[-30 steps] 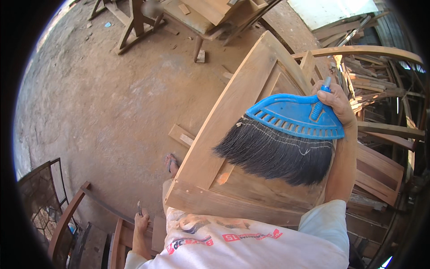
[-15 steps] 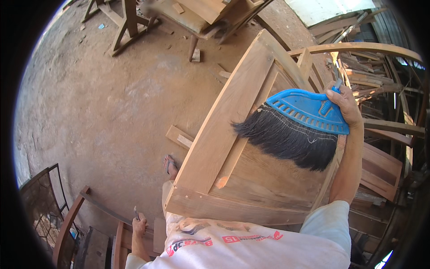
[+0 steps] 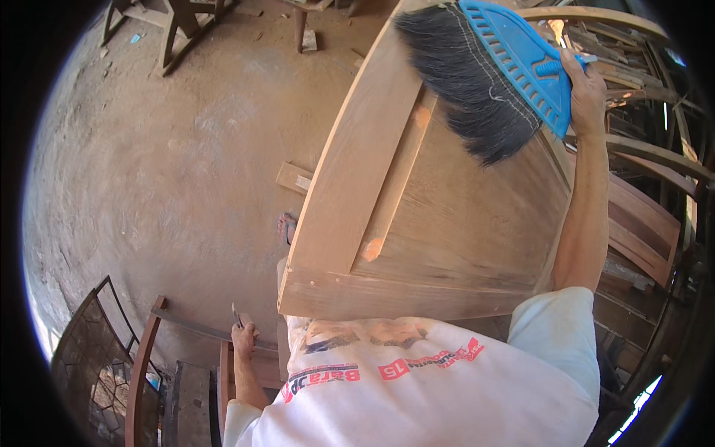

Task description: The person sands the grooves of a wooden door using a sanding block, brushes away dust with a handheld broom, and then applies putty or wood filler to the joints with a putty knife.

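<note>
My right hand [image 3: 585, 91] is closed round the short neck of a blue broom head [image 3: 521, 56], holding it over the far right part of a wooden panel door [image 3: 372, 186]. Its black bristles [image 3: 473, 93] fan out to the left and toward me across the panel. Orange-pink filler patches mark the inner edge strip of the door. Low at the left, away from the door, my left hand [image 3: 244, 339] is closed on a slim tool [image 3: 236, 313] with a pale tip, its exact kind too small to make out.
A curved brown wooden frame [image 3: 141, 372] and a metal grille [image 3: 93, 365] stand at the lower left. Wooden trestle legs [image 3: 175, 33] are at the far left. Stacked timber [image 3: 622, 71] and a reddish panel [image 3: 640, 231] lie at the right. A wood offcut [image 3: 293, 177] rests on the dirt floor.
The broom head has moved away from me toward the door's far end and turned more upright. The whole view has shifted too. My left hand still grips the slim tool.
</note>
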Demonstrator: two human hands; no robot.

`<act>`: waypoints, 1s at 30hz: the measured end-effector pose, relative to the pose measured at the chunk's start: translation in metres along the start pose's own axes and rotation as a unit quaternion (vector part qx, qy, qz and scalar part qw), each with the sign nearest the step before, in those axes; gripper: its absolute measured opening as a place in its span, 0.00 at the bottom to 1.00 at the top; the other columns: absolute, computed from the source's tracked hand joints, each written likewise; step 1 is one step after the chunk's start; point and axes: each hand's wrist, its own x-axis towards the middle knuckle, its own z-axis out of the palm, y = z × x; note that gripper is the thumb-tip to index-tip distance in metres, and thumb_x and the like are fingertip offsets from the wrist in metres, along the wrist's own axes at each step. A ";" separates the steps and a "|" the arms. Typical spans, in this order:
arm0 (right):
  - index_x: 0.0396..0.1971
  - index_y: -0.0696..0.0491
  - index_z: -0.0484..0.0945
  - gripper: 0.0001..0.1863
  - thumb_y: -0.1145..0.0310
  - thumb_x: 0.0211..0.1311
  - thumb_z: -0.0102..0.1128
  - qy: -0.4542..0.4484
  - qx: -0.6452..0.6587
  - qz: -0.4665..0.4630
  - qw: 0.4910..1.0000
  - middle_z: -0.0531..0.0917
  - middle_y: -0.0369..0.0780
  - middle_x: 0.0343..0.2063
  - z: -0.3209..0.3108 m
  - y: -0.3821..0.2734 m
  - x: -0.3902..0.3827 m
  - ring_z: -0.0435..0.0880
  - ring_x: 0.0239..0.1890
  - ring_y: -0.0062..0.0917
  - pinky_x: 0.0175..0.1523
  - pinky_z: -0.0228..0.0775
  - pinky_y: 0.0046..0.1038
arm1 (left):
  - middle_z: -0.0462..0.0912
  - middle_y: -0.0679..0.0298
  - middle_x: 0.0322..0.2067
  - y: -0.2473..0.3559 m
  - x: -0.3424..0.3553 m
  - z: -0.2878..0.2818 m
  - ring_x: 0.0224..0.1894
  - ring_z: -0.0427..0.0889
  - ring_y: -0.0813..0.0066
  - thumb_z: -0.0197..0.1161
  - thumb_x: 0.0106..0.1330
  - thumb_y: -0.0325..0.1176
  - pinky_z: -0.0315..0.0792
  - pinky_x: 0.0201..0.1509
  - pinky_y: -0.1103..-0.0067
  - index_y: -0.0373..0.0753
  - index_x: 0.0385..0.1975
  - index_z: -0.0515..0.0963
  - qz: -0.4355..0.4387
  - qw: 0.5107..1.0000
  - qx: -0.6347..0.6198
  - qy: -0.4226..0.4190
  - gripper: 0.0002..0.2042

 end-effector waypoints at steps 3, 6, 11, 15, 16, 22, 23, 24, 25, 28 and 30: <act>0.42 0.58 0.81 0.13 0.62 0.71 0.64 0.035 -0.141 -0.029 0.989 0.87 0.36 0.30 0.019 -0.009 -0.021 0.84 0.33 0.19 0.41 0.76 0.24 | 0.75 0.65 0.20 0.027 0.003 0.008 0.15 0.71 0.79 0.61 0.60 0.36 0.62 0.15 0.80 0.36 0.41 0.72 0.046 0.999 -0.007 0.003 0.14; 0.42 0.58 0.82 0.12 0.64 0.73 0.62 0.122 -0.151 -0.154 0.969 0.87 0.37 0.32 0.024 -0.011 -0.054 0.83 0.34 0.17 0.41 0.75 0.23 | 0.75 0.65 0.20 0.054 0.002 0.007 0.16 0.71 0.79 0.62 0.60 0.38 0.61 0.15 0.80 0.37 0.41 0.72 0.085 0.996 -0.003 0.009 0.15; 0.51 0.56 0.83 0.17 0.60 0.71 0.66 0.031 0.089 -0.071 0.993 0.87 0.38 0.34 -0.009 -0.001 -0.130 0.84 0.36 0.19 0.45 0.76 0.22 | 0.75 0.67 0.22 0.079 0.001 0.004 0.19 0.73 0.79 0.63 0.63 0.40 0.62 0.17 0.80 0.39 0.38 0.73 0.119 0.992 0.029 0.007 0.12; 0.43 0.57 0.85 0.16 0.58 0.66 0.69 -0.036 0.083 0.131 0.987 0.85 0.37 0.32 -0.031 -0.002 -0.281 0.83 0.35 0.18 0.40 0.77 0.23 | 0.76 0.66 0.21 0.072 0.016 0.012 0.17 0.72 0.79 0.62 0.64 0.39 0.62 0.16 0.80 0.40 0.34 0.74 0.116 0.989 0.091 -0.026 0.10; 0.43 0.57 0.85 0.16 0.59 0.66 0.69 -0.048 0.065 0.190 0.978 0.86 0.37 0.32 -0.045 0.013 -0.326 0.83 0.35 0.18 0.40 0.77 0.24 | 0.76 0.66 0.20 0.070 0.018 0.015 0.16 0.71 0.78 0.62 0.64 0.39 0.61 0.15 0.80 0.39 0.35 0.73 0.119 0.985 0.112 -0.050 0.10; 0.40 0.61 0.84 0.13 0.65 0.69 0.64 0.312 -0.136 0.444 0.829 0.88 0.40 0.33 -0.228 0.118 -0.645 0.85 0.35 0.24 0.43 0.77 0.29 | 0.77 0.63 0.18 0.054 0.023 0.042 0.13 0.71 0.77 0.63 0.63 0.40 0.62 0.13 0.78 0.37 0.30 0.74 0.141 0.963 0.211 -0.091 0.12; 0.42 0.62 0.83 0.15 0.64 0.69 0.63 0.320 -0.285 0.473 0.770 0.88 0.44 0.35 -0.265 0.125 -0.697 0.87 0.37 0.29 0.44 0.77 0.35 | 0.78 0.62 0.18 0.057 0.020 0.049 0.13 0.71 0.76 0.63 0.62 0.40 0.62 0.13 0.78 0.37 0.29 0.74 0.153 0.957 0.233 -0.085 0.12; 0.44 0.62 0.82 0.17 0.61 0.69 0.61 0.332 -0.382 0.510 0.695 0.88 0.46 0.36 -0.290 0.127 -0.738 0.86 0.39 0.30 0.45 0.76 0.37 | 0.78 0.61 0.18 0.059 0.021 0.053 0.12 0.72 0.75 0.63 0.61 0.40 0.62 0.12 0.77 0.36 0.28 0.74 0.169 0.947 0.255 -0.093 0.12; 0.45 0.62 0.81 0.19 0.59 0.70 0.60 0.336 -0.471 0.539 0.612 0.87 0.47 0.37 -0.307 0.127 -0.773 0.86 0.40 0.32 0.47 0.76 0.39 | 0.79 0.60 0.18 0.058 0.021 0.053 0.12 0.72 0.75 0.63 0.61 0.40 0.62 0.11 0.77 0.35 0.29 0.74 0.177 0.943 0.262 -0.103 0.12; 0.47 0.62 0.80 0.23 0.54 0.71 0.57 0.543 -0.339 0.495 0.587 0.87 0.45 0.40 -0.321 0.113 -0.855 0.86 0.43 0.30 0.48 0.77 0.38 | 0.79 0.59 0.19 0.068 -0.001 0.073 0.13 0.72 0.75 0.63 0.59 0.38 0.62 0.11 0.77 0.33 0.34 0.75 0.180 0.932 0.300 -0.094 0.13; 0.46 0.61 0.80 0.24 0.51 0.72 0.56 0.733 -0.070 0.357 0.575 0.86 0.42 0.41 -0.303 0.109 -0.888 0.86 0.43 0.29 0.49 0.78 0.36 | 0.79 0.59 0.18 0.067 -0.014 0.087 0.12 0.72 0.75 0.62 0.59 0.37 0.62 0.11 0.77 0.33 0.34 0.75 0.206 0.919 0.326 -0.080 0.13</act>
